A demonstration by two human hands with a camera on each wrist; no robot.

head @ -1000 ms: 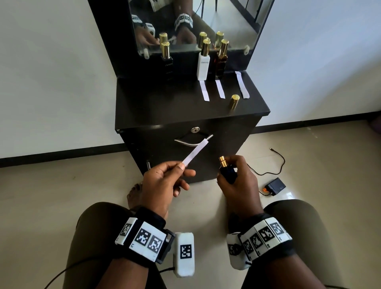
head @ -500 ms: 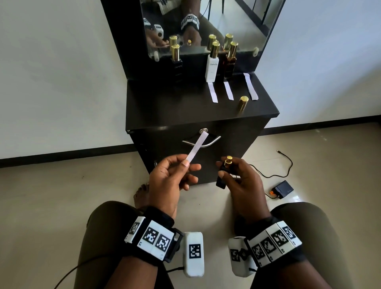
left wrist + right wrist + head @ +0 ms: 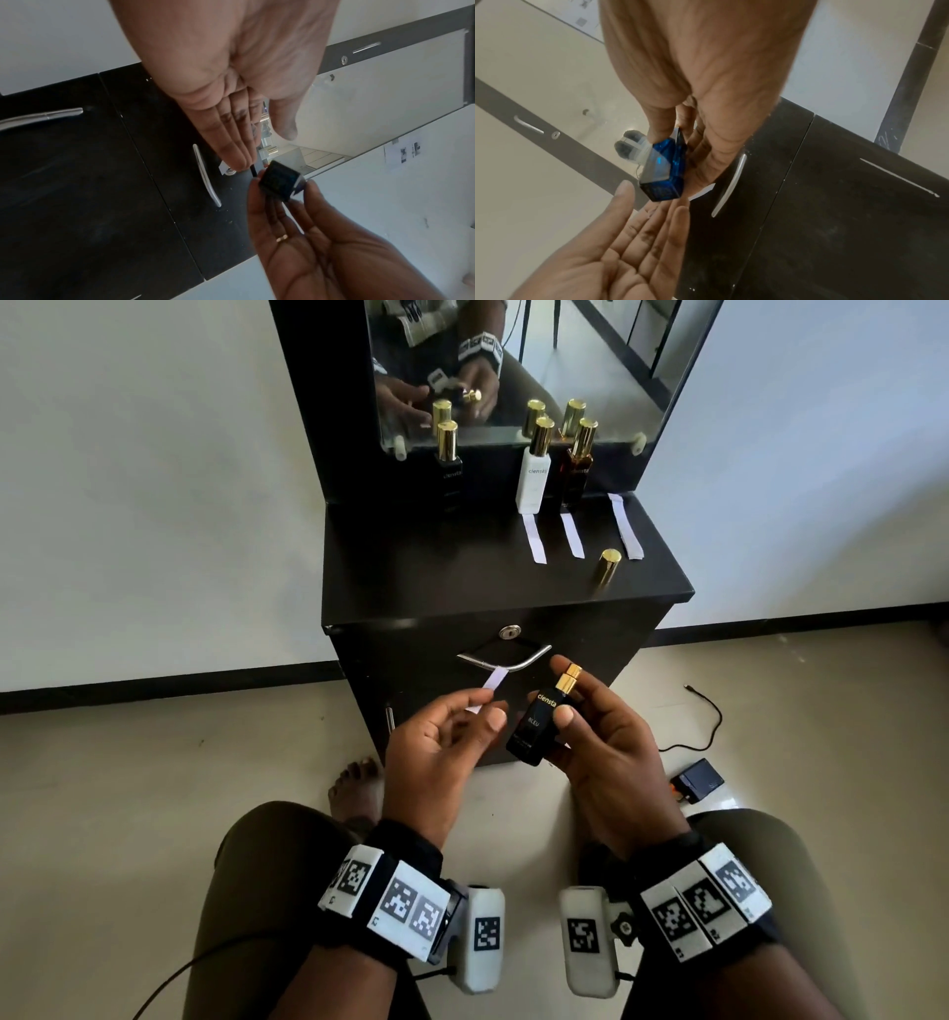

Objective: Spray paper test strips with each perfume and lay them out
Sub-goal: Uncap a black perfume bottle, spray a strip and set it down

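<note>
My right hand (image 3: 601, 742) grips a dark blue perfume bottle (image 3: 536, 724) with its gold sprayer (image 3: 567, 677) bare and pointing up and away. In the right wrist view the bottle (image 3: 663, 172) shows blue, thumb on its side. Just to its left, my left hand (image 3: 441, 752) holds a white paper strip (image 3: 490, 685) between its fingers, thumb apart; most of the strip is hidden behind them. Three strips (image 3: 536, 539) lie on the black cabinet top (image 3: 436, 567), in front of a white bottle (image 3: 533, 474) and an amber bottle (image 3: 576, 469).
A black capped bottle (image 3: 448, 464) stands at the back left of the cabinet, under the mirror (image 3: 590, 361). A loose gold cap (image 3: 608, 564) stands near the front right edge. A small black device (image 3: 698, 780) with a cable lies on the floor by my right knee.
The right hand has turned the bottle label-up and brought it close to the left hand. The left thumb has come off the strip, which now shows shorter.
</note>
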